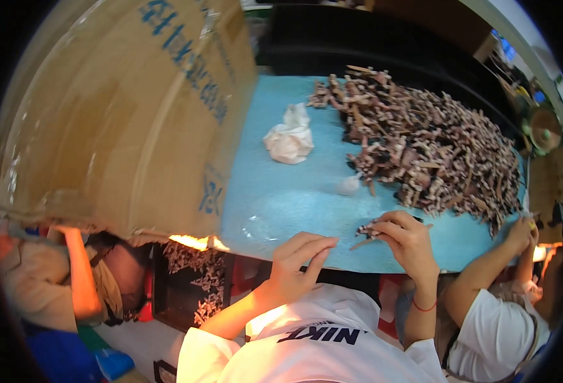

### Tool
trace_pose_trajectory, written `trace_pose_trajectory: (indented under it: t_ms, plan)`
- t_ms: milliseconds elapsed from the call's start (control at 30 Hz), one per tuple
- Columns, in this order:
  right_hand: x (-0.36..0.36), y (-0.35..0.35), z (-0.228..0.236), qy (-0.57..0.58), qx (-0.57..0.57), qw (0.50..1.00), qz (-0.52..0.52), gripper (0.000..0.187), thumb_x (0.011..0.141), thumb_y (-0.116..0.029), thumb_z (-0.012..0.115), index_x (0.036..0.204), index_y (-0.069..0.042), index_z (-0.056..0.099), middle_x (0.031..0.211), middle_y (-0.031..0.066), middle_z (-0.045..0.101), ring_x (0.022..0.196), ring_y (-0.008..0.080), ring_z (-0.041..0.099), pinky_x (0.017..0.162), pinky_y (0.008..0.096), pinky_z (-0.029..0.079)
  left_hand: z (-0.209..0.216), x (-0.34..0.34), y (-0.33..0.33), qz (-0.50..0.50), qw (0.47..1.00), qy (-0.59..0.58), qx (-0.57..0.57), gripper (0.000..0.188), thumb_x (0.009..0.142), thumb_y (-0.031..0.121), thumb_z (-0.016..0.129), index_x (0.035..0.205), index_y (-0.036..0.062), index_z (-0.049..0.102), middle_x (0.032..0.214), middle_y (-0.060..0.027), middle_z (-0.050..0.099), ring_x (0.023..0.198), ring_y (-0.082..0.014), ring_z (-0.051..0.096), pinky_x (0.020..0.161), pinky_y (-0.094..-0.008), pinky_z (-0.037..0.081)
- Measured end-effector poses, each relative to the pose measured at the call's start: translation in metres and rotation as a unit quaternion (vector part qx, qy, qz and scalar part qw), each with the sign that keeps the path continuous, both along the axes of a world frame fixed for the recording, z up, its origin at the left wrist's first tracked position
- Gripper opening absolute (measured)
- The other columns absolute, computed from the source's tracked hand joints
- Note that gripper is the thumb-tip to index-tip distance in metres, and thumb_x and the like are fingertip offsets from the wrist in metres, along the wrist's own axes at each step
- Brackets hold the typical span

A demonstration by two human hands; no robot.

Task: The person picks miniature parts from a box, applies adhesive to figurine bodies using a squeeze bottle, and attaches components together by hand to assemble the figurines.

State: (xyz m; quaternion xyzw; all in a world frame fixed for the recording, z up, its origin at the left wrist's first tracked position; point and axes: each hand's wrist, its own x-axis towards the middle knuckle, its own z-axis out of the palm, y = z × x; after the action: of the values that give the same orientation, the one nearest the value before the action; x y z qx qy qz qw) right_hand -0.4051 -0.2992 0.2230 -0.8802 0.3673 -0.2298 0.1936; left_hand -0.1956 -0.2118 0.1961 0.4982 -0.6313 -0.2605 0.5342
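My right hand (409, 242) is at the near edge of a blue tabletop (281, 217), its fingers closed on a small dark and pinkish piece (367, 228) whose kind I cannot make out. A thin flat brown strip (362, 243) sticks out below the same fingers. To its left, my left hand (299, 262) is raised in a pinch, thumb and fingertips close together. Whether anything tiny is between those fingertips does not show. Beyond my right hand spreads a big heap of similar small pinkish-brown and black pieces (422, 140), with flat brown strips among them.
A tall cardboard box (128, 121) walls off the left side. Crumpled white tissue (289, 137) and a small white bundle (348, 185) lie on the table. A dark tray (189, 284) of pieces sits lower left. Another person's hand (521, 233) is close on the right; another person is at left.
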Motion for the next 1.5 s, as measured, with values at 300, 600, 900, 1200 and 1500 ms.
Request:
trace_pose_trajectory:
  t_ms: [300, 600, 900, 1200, 1500]
  plan:
    - [0.008, 0.009, 0.005, 0.028, 0.066, 0.997, -0.037, 0.042, 0.071, -0.003, 0.064, 0.112, -0.007, 0.056, 0.121, 0.0131, 0.047, 0.075, 0.0238, 0.054, 0.061, 0.0323, 0.044, 0.018, 0.069, 0.047, 0.135, 0.986, -0.009, -0.103, 0.018, 0.073, -0.006, 0.059, 0.090, -0.0006, 0.064, 0.077, -0.0105, 0.061, 0.066, -0.0204, 0.059, 0.057, -0.0268, 0.047]
    - [0.013, 0.040, -0.006, 0.006, -0.117, 0.987, -0.107, 0.035, 0.086, -0.004, 0.053, 0.120, -0.004, 0.050, 0.120, 0.0131, 0.049, 0.077, 0.0170, 0.056, 0.055, 0.0285, 0.042, -0.003, 0.200, 0.052, 0.391, 0.913, 0.113, 0.023, 0.013, 0.077, 0.003, 0.057, 0.088, 0.0010, 0.065, 0.070, -0.0092, 0.062, 0.059, -0.0147, 0.058, 0.051, -0.0249, 0.045]
    - [0.040, 0.055, -0.002, 0.016, -0.194, 0.979, -0.058, 0.017, 0.085, 0.002, 0.050, 0.099, 0.000, 0.060, 0.100, 0.0149, 0.058, 0.088, 0.0240, 0.059, 0.061, 0.0324, 0.050, -0.012, 0.259, -0.003, 0.411, 0.885, -0.218, -0.016, 0.016, 0.083, 0.021, 0.052, 0.083, 0.0140, 0.066, 0.068, -0.0151, 0.062, 0.060, -0.0287, 0.060, 0.057, -0.0399, 0.046]
    - [0.051, 0.058, -0.004, 0.007, -0.158, 0.987, -0.031, 0.018, 0.083, 0.008, 0.049, 0.096, 0.002, 0.060, 0.095, 0.0162, 0.059, 0.076, 0.0230, 0.061, 0.056, 0.0300, 0.050, -0.018, 0.282, -0.067, 0.339, 0.923, -0.184, -0.012, 0.017, 0.078, 0.013, 0.053, 0.091, 0.0133, 0.064, 0.071, -0.0158, 0.062, 0.062, -0.0287, 0.060, 0.057, -0.0402, 0.047]
    - [0.057, 0.062, -0.005, 0.013, -0.140, 0.990, -0.024, 0.019, 0.082, 0.008, 0.049, 0.096, 0.002, 0.061, 0.091, 0.0146, 0.061, 0.067, 0.0185, 0.060, 0.053, 0.0297, 0.048, -0.017, 0.276, -0.077, 0.237, 0.868, -0.390, -0.197, 0.008, 0.071, 0.015, 0.060, 0.078, 0.0120, 0.062, 0.085, -0.0066, 0.056, 0.077, -0.0272, 0.055, 0.060, -0.0389, 0.045]
